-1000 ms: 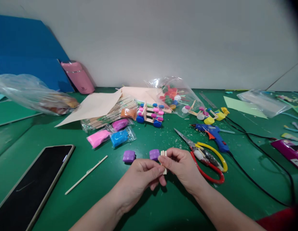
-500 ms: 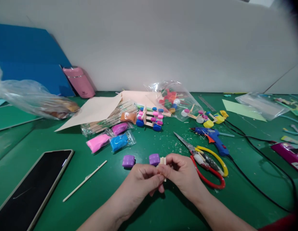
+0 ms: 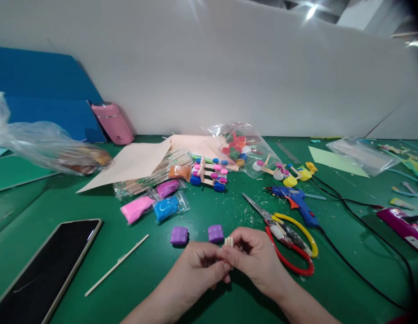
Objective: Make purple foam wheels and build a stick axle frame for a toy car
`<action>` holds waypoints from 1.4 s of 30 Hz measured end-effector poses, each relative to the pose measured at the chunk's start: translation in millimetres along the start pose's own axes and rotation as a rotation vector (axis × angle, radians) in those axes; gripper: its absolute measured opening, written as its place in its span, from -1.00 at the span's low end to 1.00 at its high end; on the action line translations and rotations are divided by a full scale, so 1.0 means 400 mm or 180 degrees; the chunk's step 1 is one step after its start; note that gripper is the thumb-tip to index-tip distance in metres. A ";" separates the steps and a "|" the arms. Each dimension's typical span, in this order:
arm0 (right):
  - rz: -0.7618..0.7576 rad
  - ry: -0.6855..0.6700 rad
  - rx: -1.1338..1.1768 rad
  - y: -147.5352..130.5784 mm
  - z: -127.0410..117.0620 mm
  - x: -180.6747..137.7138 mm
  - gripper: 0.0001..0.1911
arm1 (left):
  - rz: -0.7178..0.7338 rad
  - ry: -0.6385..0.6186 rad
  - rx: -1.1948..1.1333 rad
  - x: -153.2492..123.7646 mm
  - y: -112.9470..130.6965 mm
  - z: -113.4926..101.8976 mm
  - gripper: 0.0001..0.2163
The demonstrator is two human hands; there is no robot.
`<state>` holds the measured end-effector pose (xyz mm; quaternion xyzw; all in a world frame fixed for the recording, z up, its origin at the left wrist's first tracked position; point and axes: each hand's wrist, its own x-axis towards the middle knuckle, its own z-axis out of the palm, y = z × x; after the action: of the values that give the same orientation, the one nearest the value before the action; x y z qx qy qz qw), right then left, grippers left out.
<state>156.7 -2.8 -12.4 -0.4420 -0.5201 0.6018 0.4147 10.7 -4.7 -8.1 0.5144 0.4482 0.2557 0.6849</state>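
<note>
Low over the green table, my left hand [image 3: 204, 265] and my right hand [image 3: 254, 256] meet, their fingers pinched together around a small bundle of short wooden sticks [image 3: 229, 241]. Only the upper ends of the sticks show; my fingers cover the rest. Just beyond my fingertips lie two shiny purple blocks, one purple block [image 3: 215, 233] close to the sticks and another purple block [image 3: 179, 236] farther left. A long thin wooden stick [image 3: 117, 264] lies to the left of my left hand. Scissors [image 3: 290, 243] with red and yellow handles rest beside my right hand.
A phone [image 3: 43, 274] lies at the left. A blue glue gun [image 3: 295, 200] trails its cord at right, near a purple power strip [image 3: 403, 227]. Behind are clay packets [image 3: 166, 207], bundled sticks [image 3: 151, 175], small stick-and-clay models [image 3: 211, 173] and a bag of coloured caps [image 3: 239, 148].
The view has tilted up slightly, so everything sits lower. Less of the bundle's upper ends shows above my fingers; both hands keep their pinch on it.
</note>
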 end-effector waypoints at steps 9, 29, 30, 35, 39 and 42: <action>-0.0188 -0.0044 -0.0379 -0.025 0.006 -0.007 -0.83 | 0.0182 -0.0111 -0.0648 -0.001 -0.003 -0.004 -0.78; 0.0459 -0.0329 -0.0596 -0.074 -0.014 0.006 -0.78 | -0.0414 -0.0159 -0.1290 -0.012 0.000 0.017 -0.81; 0.0468 -0.0278 -0.0596 -0.074 -0.013 0.007 -0.78 | -0.0440 -0.0151 -0.1317 -0.010 0.001 0.018 -0.81; 0.0542 -0.0125 -0.0526 -0.071 -0.012 0.018 -0.78 | -0.0526 -0.0144 -0.1540 -0.004 0.001 0.018 -0.82; 0.0636 -0.0147 -0.0400 -0.065 -0.016 0.022 -0.77 | -0.0510 -0.0315 -0.1636 -0.004 0.000 0.008 -0.78; 0.0654 -0.0162 -0.0354 -0.062 -0.018 0.023 -0.77 | -0.0479 -0.0398 -0.1587 -0.005 0.004 0.002 -0.75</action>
<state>162.2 10.6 11.0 -0.4999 -0.5151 0.6223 0.3124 10.7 -6.2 -6.0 0.3099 0.3651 0.2743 0.8339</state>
